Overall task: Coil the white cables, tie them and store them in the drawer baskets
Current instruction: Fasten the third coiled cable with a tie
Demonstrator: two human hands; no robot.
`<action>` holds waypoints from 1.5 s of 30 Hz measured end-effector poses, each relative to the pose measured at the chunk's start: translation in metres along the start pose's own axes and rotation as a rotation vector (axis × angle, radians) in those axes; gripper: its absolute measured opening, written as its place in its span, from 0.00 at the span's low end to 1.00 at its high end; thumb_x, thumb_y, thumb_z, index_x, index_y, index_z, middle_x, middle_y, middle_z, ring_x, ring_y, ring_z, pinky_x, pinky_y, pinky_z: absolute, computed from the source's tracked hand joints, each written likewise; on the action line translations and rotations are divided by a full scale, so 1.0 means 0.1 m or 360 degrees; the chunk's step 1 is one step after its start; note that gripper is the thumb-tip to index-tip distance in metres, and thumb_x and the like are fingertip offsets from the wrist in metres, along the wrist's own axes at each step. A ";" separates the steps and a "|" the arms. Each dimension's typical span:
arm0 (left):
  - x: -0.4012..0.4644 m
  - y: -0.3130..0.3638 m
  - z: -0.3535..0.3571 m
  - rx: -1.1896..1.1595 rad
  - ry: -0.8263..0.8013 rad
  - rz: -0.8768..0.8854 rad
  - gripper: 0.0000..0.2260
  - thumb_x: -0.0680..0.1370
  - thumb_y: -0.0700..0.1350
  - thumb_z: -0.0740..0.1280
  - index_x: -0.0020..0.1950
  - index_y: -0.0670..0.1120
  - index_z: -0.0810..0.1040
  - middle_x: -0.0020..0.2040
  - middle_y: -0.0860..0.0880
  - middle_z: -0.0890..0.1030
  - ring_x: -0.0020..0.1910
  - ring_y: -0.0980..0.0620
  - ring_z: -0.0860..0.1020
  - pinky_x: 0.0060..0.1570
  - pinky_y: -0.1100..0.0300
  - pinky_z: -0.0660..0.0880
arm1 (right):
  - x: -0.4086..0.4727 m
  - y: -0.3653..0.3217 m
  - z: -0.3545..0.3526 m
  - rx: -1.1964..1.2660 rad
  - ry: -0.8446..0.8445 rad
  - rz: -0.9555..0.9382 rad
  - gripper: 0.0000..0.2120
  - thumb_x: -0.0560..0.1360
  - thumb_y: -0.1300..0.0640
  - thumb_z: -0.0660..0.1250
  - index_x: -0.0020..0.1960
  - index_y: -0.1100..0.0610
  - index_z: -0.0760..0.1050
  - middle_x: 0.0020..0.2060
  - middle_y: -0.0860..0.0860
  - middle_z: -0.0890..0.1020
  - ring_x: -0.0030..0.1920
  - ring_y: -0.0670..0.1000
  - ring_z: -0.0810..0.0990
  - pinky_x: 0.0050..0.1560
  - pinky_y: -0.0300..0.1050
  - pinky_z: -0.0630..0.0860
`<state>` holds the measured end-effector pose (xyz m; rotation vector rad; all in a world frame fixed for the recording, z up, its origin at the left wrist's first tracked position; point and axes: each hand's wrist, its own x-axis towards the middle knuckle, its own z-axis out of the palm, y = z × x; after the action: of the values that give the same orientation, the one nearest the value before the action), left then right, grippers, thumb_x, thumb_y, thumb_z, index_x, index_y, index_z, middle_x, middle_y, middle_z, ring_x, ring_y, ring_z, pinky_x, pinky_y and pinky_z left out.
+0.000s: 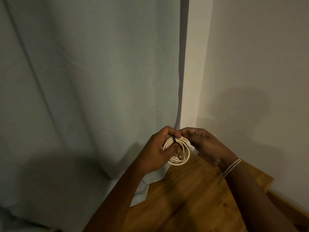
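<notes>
- White cable (177, 160) wound into a flat oval coil, held in mid-air between both hands, above the wooden floor, low centre-right of view.
- Coil's long axis runs roughly from upper left to lower right; the open face of the loop is turned toward the camera.
- Clear plug end (244, 150) sticks out on the coil's right side, pointing down and to the right.
- Black tie (224, 140) wrapped across the strands at the coil's upper left; its loose tail (228, 155) hangs down through the middle of the loop.
- Left hand (155, 153) clasps the coil's left side, fingers curled round the strands, thumb and fingertips up by the black tie.
- Right hand (203, 143) curled over the coil's top right, fingertips meeting the left hand's at the tie; looks like a pinch on the tie or the strands there, can't tell which.
- Right wrist wears a thin striped band (231, 167).
- Both forearms come in from the bottom edge, bare.
- Wooden floor (192, 206) below the hands, warm brown planks.
- Pale blue-grey curtain (83, 97) fills the left and centre, its hem reaching the floor just beside the hands.
- Plain off-white wall (259, 64) on the right, a wooden skirting strip (287, 205) along its base.
- Dim lighting, soft shadows on wall and curtain.
</notes>
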<state>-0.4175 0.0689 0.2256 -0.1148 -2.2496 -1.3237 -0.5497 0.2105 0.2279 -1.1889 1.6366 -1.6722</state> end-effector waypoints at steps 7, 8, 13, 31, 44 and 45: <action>0.03 0.02 0.05 0.0307 0.0084 0.0308 0.11 0.76 0.37 0.69 0.53 0.49 0.72 0.54 0.52 0.74 0.51 0.56 0.77 0.49 0.69 0.75 | 0.00 0.00 -0.08 0.0278 -0.0218 0.0185 0.13 0.79 0.63 0.60 0.56 0.60 0.83 0.49 0.58 0.85 0.49 0.54 0.84 0.55 0.46 0.81; 0.03 0.02 0.06 0.0333 0.0097 0.0325 0.11 0.76 0.37 0.69 0.54 0.48 0.71 0.55 0.52 0.72 0.49 0.56 0.77 0.48 0.70 0.74 | 0.00 0.00 -0.09 0.0267 -0.0243 0.0191 0.14 0.78 0.62 0.61 0.53 0.58 0.85 0.48 0.56 0.86 0.48 0.53 0.84 0.54 0.45 0.82; -0.01 -0.02 0.08 0.0340 0.0095 0.0305 0.11 0.77 0.40 0.69 0.54 0.49 0.69 0.51 0.53 0.70 0.46 0.57 0.77 0.43 0.70 0.74 | -0.01 -0.09 -0.17 0.0046 -0.0527 0.0159 0.24 0.79 0.73 0.57 0.52 0.51 0.86 0.46 0.50 0.87 0.47 0.48 0.86 0.49 0.39 0.81; -0.12 -0.12 0.03 -0.0083 0.0157 0.0079 0.13 0.69 0.39 0.77 0.47 0.54 0.80 0.49 0.51 0.84 0.41 0.47 0.85 0.39 0.44 0.83 | 0.01 -0.07 -0.16 -0.0089 -0.0285 -0.0279 0.12 0.75 0.66 0.67 0.56 0.62 0.82 0.49 0.58 0.86 0.50 0.57 0.85 0.52 0.45 0.81; -0.06 -0.04 0.01 0.0074 0.0242 0.0390 0.11 0.70 0.37 0.77 0.50 0.43 0.82 0.48 0.52 0.83 0.45 0.53 0.84 0.44 0.60 0.82 | -0.04 0.04 -0.14 0.0235 0.0206 -0.0186 0.08 0.73 0.61 0.71 0.52 0.61 0.82 0.42 0.57 0.84 0.43 0.58 0.82 0.47 0.50 0.82; -0.06 -0.04 0.01 0.0102 0.0245 0.0432 0.11 0.70 0.37 0.76 0.50 0.42 0.82 0.48 0.51 0.83 0.45 0.53 0.83 0.44 0.60 0.82 | -0.04 0.06 -0.15 0.0172 0.0206 -0.0104 0.11 0.74 0.59 0.69 0.54 0.61 0.82 0.44 0.58 0.85 0.46 0.59 0.83 0.49 0.50 0.82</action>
<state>-0.4143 0.0683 0.2193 -0.2751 -2.0603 -1.0789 -0.5614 0.2208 0.2223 -1.1129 1.5759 -1.8888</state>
